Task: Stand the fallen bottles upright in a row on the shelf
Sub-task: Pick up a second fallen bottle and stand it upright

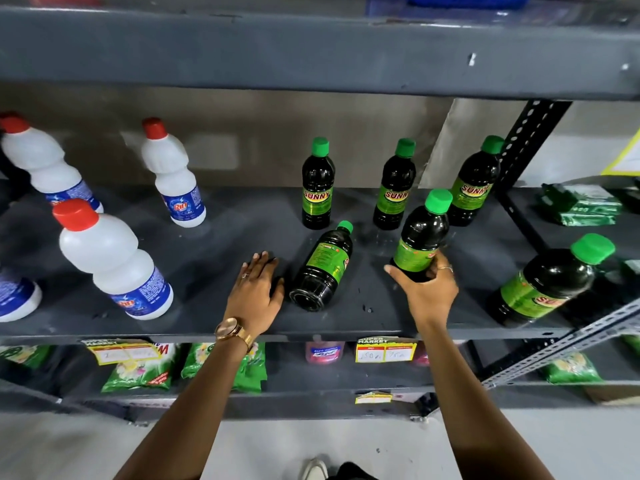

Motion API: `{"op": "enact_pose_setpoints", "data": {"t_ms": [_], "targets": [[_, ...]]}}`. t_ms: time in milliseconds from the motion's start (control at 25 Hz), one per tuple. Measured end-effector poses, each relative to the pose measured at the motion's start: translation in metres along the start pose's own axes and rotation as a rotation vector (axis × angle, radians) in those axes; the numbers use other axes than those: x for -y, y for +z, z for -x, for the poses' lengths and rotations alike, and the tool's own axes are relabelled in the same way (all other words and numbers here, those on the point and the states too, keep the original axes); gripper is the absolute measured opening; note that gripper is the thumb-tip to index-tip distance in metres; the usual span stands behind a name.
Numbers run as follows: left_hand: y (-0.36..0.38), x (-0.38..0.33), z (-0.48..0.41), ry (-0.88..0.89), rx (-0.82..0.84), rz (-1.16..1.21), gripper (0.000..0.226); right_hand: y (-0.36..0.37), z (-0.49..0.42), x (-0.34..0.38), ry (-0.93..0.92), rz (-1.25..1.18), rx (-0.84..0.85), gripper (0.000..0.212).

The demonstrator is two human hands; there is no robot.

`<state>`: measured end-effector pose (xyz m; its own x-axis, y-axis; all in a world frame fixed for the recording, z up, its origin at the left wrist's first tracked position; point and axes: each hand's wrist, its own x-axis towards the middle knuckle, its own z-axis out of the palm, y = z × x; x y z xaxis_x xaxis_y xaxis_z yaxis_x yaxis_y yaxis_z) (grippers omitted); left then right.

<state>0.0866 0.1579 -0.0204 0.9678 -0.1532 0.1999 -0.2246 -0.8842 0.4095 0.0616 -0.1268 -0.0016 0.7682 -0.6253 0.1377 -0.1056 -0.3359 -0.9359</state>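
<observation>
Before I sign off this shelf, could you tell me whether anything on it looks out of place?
One dark green-capped bottle lies on its side between the hands, base toward the front edge, while the back three stand. The right hand grips another.

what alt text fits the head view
The right hand grips a dark green-capped bottle on a grey shelf; the left hand rests flat beside a fallen bottle. White bottles stand left.
</observation>
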Motion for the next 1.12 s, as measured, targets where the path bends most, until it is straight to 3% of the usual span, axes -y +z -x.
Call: {"op": "enact_pose_setpoints", "data": {"t_ms": [120,200,320,440,600,920,1120], "targets": [[0.000,0.000,-0.001,-0.004,0.008,-0.002,0.055,0.010,-0.004,0.010,0.025,0.183,-0.053,0.103],[0.000,0.000,-0.001,-0.003,0.010,-0.002,0.055,0.012,-0.002,0.010,0.006,0.199,-0.033,0.112],[0.001,0.002,-0.001,-0.003,0.007,0.002,0.054,0.003,-0.001,-0.005,-0.026,0.019,0.035,0.092],[0.002,0.003,-0.001,-0.004,-0.004,0.010,0.054,-0.002,0.002,-0.009,0.010,0.000,0.016,0.071],[0.000,0.002,-0.001,0.004,0.004,0.039,0.055,0.003,0.001,-0.003,0.001,0.037,-0.015,0.075],[-0.002,0.002,0.002,0.006,-0.022,0.079,0.044,-0.018,0.035,-0.016,-0.053,0.126,-0.030,0.056],[-0.002,0.001,0.000,0.007,-0.019,0.080,0.044,-0.036,0.069,-0.029,-0.119,0.145,-0.074,0.063]]}}
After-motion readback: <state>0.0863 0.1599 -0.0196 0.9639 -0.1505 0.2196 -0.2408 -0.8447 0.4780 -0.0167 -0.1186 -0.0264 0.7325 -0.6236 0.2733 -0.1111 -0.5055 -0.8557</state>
